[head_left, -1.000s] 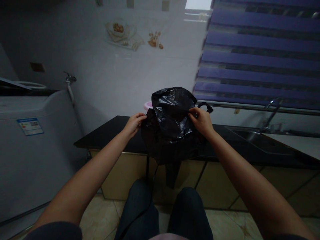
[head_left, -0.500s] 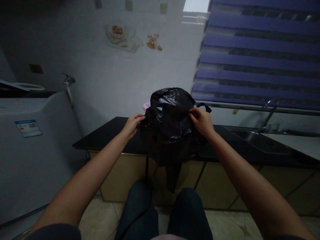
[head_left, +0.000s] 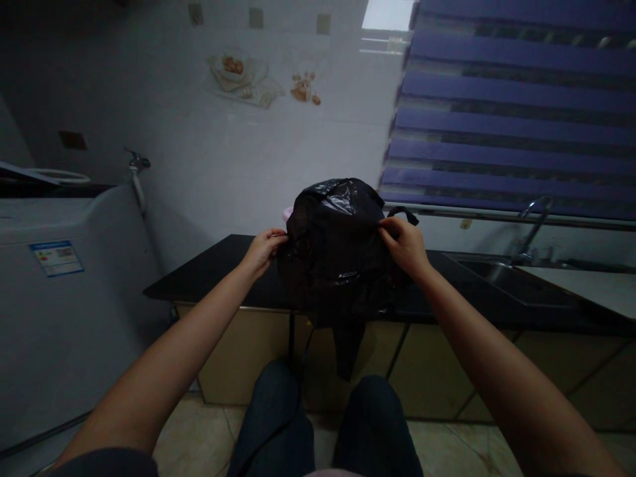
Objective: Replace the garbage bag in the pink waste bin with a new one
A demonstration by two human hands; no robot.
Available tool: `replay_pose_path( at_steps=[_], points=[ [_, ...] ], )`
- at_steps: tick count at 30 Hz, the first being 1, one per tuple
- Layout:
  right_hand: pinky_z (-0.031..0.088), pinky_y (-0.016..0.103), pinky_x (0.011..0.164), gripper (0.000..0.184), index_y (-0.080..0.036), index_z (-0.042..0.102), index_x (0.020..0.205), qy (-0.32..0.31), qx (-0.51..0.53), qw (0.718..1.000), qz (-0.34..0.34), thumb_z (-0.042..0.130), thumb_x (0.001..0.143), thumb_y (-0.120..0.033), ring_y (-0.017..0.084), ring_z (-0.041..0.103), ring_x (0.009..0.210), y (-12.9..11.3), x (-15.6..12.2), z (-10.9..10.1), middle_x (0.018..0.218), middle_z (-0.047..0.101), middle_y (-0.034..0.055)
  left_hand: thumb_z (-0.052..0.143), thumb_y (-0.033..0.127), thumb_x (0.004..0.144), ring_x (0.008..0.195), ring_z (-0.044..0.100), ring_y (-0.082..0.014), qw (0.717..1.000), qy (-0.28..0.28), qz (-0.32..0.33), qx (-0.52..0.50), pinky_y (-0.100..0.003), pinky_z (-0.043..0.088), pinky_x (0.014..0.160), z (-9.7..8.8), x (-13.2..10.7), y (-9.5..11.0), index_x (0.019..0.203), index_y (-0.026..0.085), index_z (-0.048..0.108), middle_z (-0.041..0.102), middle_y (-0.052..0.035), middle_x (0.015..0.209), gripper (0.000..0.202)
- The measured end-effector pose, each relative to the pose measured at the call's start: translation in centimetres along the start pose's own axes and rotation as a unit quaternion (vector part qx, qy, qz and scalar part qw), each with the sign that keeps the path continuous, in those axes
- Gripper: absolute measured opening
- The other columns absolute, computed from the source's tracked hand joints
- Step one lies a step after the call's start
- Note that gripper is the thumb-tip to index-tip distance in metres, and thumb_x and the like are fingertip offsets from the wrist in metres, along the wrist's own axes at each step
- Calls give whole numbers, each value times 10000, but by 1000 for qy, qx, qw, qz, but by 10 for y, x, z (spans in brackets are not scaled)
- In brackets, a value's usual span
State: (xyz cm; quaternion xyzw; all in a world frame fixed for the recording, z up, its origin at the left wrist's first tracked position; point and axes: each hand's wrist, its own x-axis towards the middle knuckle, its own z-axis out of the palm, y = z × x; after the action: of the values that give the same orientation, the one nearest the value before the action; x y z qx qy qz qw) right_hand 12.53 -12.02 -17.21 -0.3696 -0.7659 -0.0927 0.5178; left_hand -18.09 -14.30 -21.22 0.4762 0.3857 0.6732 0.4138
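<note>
A shiny black plastic bag (head_left: 338, 252) is spread between my two hands above the front of the dark countertop (head_left: 203, 271). My left hand (head_left: 265, 250) pinches its left side between thumb and fingers. On the opposite side, my right hand (head_left: 403, 244) grips the upper edge, with a loop of the bag sticking out behind the knuckles. A narrow strip of the plastic hangs below the counter's edge. Behind the bag, a bit of a pink object (head_left: 287, 213) shows; the rest of it is hidden.
At left stands a white washing machine (head_left: 59, 278), with a wall tap (head_left: 136, 160) beside it. A metal sink (head_left: 507, 278) with a faucet (head_left: 535, 228) is set into the counter at right. Cabinet doors (head_left: 243, 358) lie below, and a purple striped blind (head_left: 497, 119) covers the window.
The bag's front has been drawn flatter and its folds have shifted, its top sinking slightly. Both hands keep their pinch and have barely moved. Slightly less of the pink object shows.
</note>
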Motion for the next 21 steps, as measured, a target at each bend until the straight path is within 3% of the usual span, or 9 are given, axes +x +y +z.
replay_pose_path(
  at_steps=[15, 21],
  points=[
    [484, 346, 718, 140, -173, 628, 852, 1, -5, 1000, 11, 523, 782, -233, 191, 614, 767, 0, -2, -8, 829, 666, 70, 664, 131, 565, 421, 335, -65, 1000, -10, 9, 10, -214, 178, 418, 2, 1, 1, 707, 188, 597, 485, 52, 532, 167],
    [480, 353, 729, 152, -167, 631, 862, -2, -15, 1000, 16, 518, 783, -231, 197, 618, 780, 1, -3, -12, 846, 670, 82, 652, 126, 591, 444, 407, -81, 1000, -10, -1, 8, -215, 213, 428, 4, -3, 5, 759, 185, 622, 531, 32, 559, 181]
  ],
)
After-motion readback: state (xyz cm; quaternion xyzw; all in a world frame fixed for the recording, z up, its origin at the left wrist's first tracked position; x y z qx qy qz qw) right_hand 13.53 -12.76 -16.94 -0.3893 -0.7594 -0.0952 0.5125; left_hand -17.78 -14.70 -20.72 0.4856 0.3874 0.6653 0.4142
